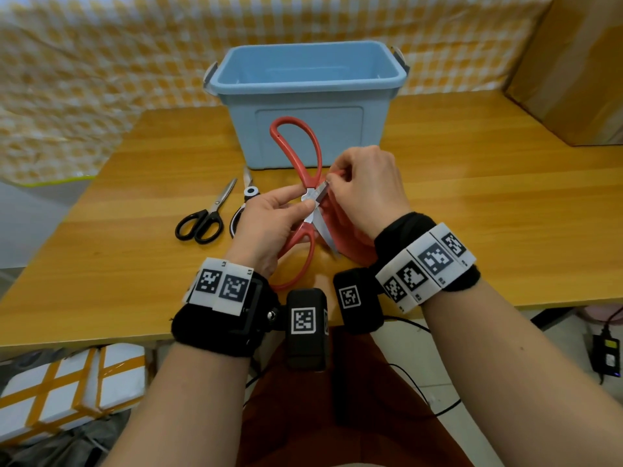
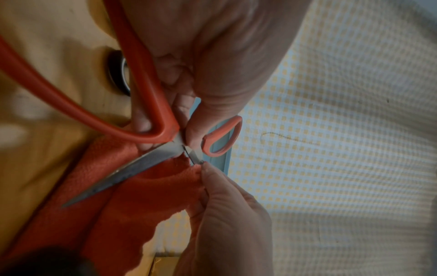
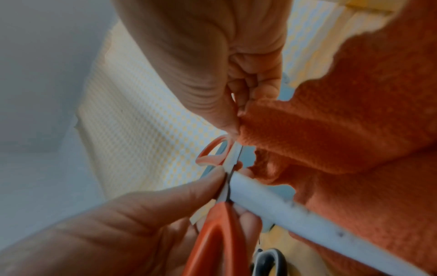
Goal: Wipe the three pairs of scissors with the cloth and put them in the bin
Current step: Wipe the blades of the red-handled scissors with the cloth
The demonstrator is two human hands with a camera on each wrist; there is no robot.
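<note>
From the head view, the left hand [image 1: 269,217] has its grip clamped on the red-handled scissors [image 1: 296,146] at the pivot, thumb and forefinger pinching the metal, with the blades spread apart above the wooden surface [image 1: 472,203]. The right hand [image 1: 367,187] pinches the red cloth [image 1: 350,237] against one blade near the pivot. Just behind stands the blue bin [image 1: 303,96]; left of the hands lie the black-handled scissors [image 1: 205,217] and, beside them, the white-handled scissors [image 1: 247,197], partly hidden by the left hand.

In the left wrist view, the left hand [image 2: 212,65] holds the red-handled scissors [image 2: 146,89] at the joint, while the right hand [image 2: 227,214] pinches the cloth [image 2: 106,205] onto the short stretch of blade there; the other blade lies over the cloth.

In the right wrist view, the right hand [image 3: 208,65] squeezes the cloth [image 3: 343,130] onto the blade, and the left hand [image 3: 106,224] clamps the red-handled scissors [image 3: 220,233] at the pivot.
</note>
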